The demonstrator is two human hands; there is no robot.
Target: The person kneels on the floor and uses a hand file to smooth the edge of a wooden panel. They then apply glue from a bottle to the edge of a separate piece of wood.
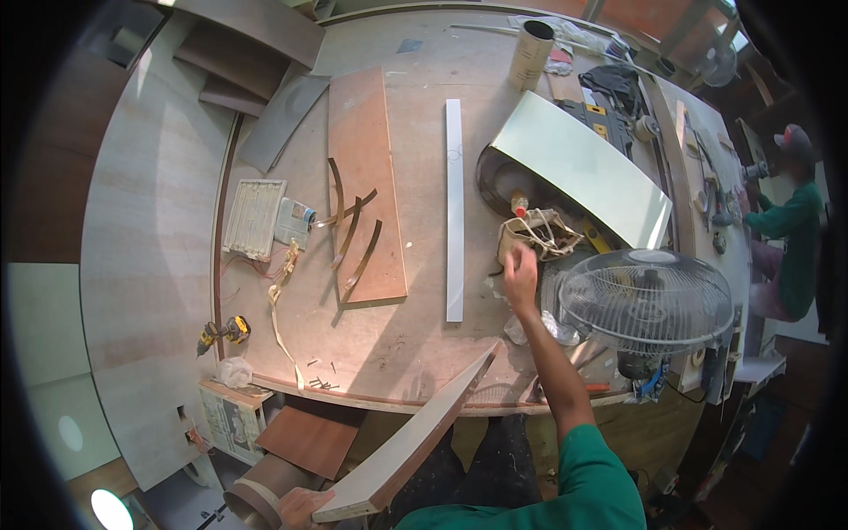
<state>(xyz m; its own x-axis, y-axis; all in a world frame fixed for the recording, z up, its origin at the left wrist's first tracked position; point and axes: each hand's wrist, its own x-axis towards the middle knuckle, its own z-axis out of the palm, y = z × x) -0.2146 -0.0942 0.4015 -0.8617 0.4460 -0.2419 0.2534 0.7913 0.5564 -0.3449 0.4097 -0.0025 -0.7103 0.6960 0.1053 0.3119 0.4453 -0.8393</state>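
Note:
My left hand (303,506) grips the lower end of a long, curved, pale-faced wooden board (415,427). The board slants up to the right, and its far tip lies over the table's front edge. My right hand (521,267) reaches across the table to the near side of a beige canvas bag (558,246). Its fingers are curled together, and whatever they hold cannot be made out. A small bottle with a red end (519,205) stands at the bag's far side. A curved pale-green-topped piece (587,168) lies behind the bag.
A standing fan (647,300) is right of my right forearm. A white strip (454,212) and a brown board (375,190) with dark curved strips lie mid-table. A cordless drill (223,334) and loose screws (322,382) are at left. Another person (795,221) works at far right.

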